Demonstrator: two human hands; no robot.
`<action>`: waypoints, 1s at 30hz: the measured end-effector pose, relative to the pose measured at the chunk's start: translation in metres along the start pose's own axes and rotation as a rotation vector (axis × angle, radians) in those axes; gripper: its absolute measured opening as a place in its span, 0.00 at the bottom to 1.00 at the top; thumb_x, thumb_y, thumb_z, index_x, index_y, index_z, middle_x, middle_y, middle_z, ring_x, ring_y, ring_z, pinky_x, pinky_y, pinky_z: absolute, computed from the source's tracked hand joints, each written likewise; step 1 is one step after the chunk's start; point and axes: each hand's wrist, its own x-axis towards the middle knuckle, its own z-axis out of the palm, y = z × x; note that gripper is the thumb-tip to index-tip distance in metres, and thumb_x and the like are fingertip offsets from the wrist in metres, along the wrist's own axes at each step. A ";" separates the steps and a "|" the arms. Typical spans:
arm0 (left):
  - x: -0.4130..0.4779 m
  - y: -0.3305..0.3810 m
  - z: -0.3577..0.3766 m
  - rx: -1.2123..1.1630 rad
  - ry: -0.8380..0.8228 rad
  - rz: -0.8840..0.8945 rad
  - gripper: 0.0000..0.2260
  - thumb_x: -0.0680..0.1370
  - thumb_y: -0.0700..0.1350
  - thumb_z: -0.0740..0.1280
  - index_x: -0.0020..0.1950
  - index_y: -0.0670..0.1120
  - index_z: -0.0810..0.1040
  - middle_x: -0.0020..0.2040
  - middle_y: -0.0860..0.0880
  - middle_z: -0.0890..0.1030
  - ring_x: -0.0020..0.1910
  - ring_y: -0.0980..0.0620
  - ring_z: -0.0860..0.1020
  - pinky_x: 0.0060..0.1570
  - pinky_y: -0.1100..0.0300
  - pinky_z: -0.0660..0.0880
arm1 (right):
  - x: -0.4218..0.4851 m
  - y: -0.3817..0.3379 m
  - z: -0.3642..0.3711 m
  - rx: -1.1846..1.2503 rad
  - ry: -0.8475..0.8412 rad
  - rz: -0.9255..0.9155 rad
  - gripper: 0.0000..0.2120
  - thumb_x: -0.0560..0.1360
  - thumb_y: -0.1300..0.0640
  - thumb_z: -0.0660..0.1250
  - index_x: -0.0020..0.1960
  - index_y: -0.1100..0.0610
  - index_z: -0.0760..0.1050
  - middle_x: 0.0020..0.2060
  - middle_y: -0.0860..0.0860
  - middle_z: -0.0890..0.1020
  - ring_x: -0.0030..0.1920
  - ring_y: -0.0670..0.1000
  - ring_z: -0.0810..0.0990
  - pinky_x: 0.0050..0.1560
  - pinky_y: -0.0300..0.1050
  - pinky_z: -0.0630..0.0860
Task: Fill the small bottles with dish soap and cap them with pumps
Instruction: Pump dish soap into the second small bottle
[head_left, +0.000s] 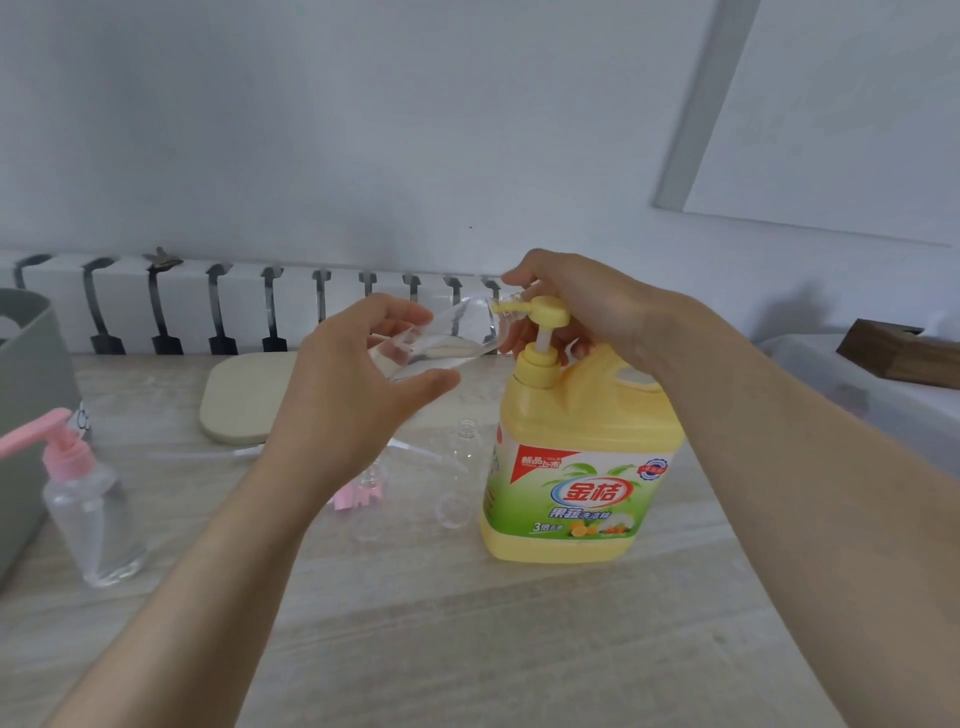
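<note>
A pale, wood-grained table fills the foreground. Toward its back lies a flat, round-cornered wooden board. A grey bin stands at the left edge. Along the wall runs a white rail with a row of dark brackets. At the right sits a translucent plastic box with a dark wooden box on top. A grey-edged white panel hangs above.

Yellow soap jug, pink-pumped clear bottle.
</note>
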 end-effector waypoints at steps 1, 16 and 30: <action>0.000 0.000 0.000 -0.002 0.002 0.003 0.19 0.67 0.48 0.79 0.55 0.55 0.79 0.49 0.60 0.79 0.46 0.76 0.72 0.40 0.82 0.64 | 0.000 0.000 0.000 0.011 -0.003 0.001 0.25 0.71 0.39 0.58 0.38 0.56 0.85 0.43 0.56 0.86 0.35 0.52 0.72 0.31 0.42 0.67; 0.000 0.001 -0.001 0.011 -0.002 0.007 0.19 0.68 0.50 0.78 0.57 0.56 0.79 0.52 0.61 0.80 0.50 0.75 0.72 0.42 0.82 0.65 | -0.005 -0.008 0.006 -0.143 0.134 0.036 0.13 0.79 0.59 0.54 0.38 0.59 0.72 0.35 0.56 0.78 0.29 0.52 0.70 0.27 0.40 0.65; -0.001 0.000 0.000 0.058 -0.024 -0.016 0.20 0.68 0.50 0.78 0.57 0.57 0.78 0.51 0.62 0.78 0.49 0.73 0.72 0.43 0.74 0.65 | -0.008 -0.008 0.006 -0.243 0.053 0.041 0.17 0.80 0.65 0.53 0.33 0.57 0.63 0.27 0.51 0.74 0.31 0.50 0.66 0.26 0.38 0.67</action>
